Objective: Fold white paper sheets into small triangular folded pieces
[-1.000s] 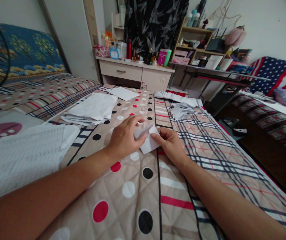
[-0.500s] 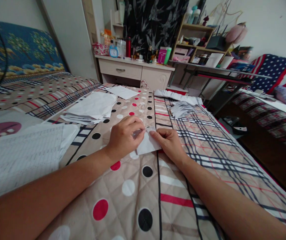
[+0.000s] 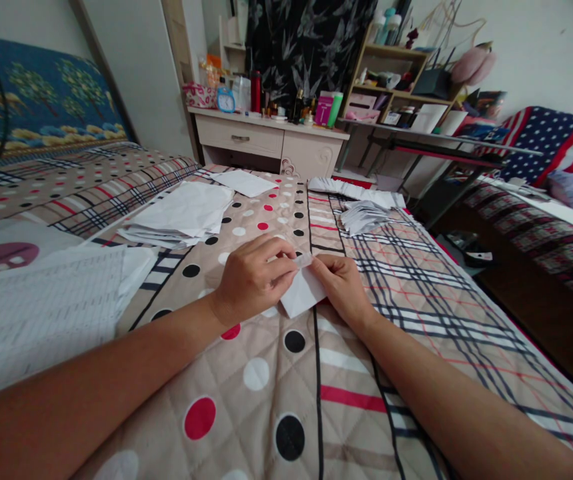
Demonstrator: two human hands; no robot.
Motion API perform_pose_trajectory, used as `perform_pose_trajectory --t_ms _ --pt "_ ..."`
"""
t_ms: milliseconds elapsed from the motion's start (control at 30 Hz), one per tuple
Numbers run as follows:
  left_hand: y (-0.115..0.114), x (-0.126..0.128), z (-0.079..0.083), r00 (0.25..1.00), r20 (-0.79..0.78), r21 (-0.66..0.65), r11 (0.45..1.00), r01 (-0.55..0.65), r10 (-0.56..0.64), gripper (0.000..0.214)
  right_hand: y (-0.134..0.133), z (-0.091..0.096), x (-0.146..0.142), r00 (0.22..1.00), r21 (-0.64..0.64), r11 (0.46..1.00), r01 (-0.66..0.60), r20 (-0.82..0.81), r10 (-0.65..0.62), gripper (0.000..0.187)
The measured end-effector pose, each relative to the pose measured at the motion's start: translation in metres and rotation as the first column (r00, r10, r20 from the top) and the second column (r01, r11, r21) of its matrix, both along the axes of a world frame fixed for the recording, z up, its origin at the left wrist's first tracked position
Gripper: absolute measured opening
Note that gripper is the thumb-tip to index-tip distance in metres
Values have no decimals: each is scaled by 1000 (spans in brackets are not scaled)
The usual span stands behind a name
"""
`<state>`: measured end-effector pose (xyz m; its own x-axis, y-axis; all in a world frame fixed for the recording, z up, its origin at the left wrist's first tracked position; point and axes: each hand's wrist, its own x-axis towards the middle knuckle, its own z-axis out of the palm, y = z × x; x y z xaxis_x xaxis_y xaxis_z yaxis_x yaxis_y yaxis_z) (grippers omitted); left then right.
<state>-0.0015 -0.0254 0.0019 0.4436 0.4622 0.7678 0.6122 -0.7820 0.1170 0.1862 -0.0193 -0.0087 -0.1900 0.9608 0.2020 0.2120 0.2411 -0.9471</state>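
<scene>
Between my hands is a small folded piece of white paper [image 3: 302, 293], just above the quilted bedspread [image 3: 261, 433]. My right hand [image 3: 339, 283] pinches its right edge, thumb on top. At the paper's upper edge, the fingers of my left hand [image 3: 259, 273] are closed on a narrow folded flap [image 3: 303, 259]. The left fingertips partly cover the paper's left side. Beyond my left hand lies a stack of white sheets [image 3: 181, 212]. Past my right hand is a fanned pile of small folded papers [image 3: 362, 217].
Printed sheets [image 3: 51, 313] spread by my left forearm. A single white sheet [image 3: 246, 183] and a long row of folded papers [image 3: 356, 191] lie at the bed's far end. Behind stand a cream dresser [image 3: 241, 137] with bottles and a small desk with shelves [image 3: 391, 52].
The paper has turned slightly, its lower corner dropping toward me. A narrow flap now shows raised between my fingertips. Both hands stay in nearly the same place.
</scene>
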Motion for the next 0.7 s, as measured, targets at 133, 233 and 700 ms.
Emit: perform_pose_trajectory --t_ms 133,233,700 --pt "3 2 -1 991 130 -67 997 46 -37 11 -1 2 1 999 67 998 7 34 -10 42" --pt "7 3 -2 940 337 -211 977 23 51 23 -2 1 1 998 121 992 -20 55 14 42" --pt "9 7 -9 875 483 -511 806 298 -18 16 -2 0 0 985 191 982 18 167 -51 39"
